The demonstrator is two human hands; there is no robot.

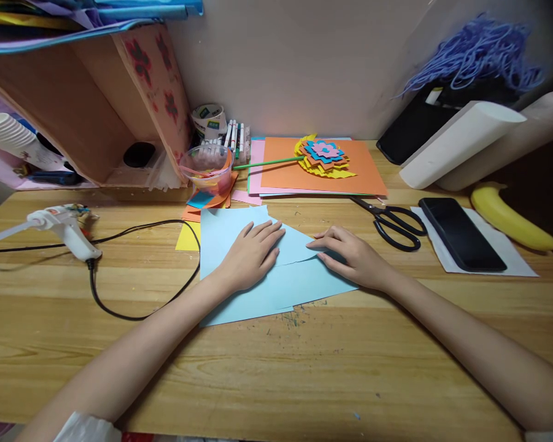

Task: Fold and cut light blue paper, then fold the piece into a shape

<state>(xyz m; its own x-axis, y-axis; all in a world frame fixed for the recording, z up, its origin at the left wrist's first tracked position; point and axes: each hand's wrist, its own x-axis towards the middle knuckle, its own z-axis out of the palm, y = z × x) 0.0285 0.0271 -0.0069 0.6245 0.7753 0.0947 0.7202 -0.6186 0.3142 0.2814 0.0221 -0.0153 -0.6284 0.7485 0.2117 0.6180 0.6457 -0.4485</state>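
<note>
The left hand (252, 259) lies palm down on a folded light-blue paper sheet (288, 285), its fingers reaching forward and slightly apart and its thumb out to the side; its grip is released, pressing flat rather than holding. The right hand (352, 256) rests at the sheet's right side, knuckles raised and wrist low, with index finger and thumb extended leftward to the edge of the folded flap; whether that grip pinches the paper or merely touches it, I cannot tell. The forearms slant in from the lower corners, converging on the sheet, which sits mid-counter (258, 387). Beyond it, a layered paper flower (325, 153) lies on orange paper (371, 169). Black-handled scissors (378, 212) lie just past the right hand, and a white glue gun (69, 232) lies well to the left.
</note>
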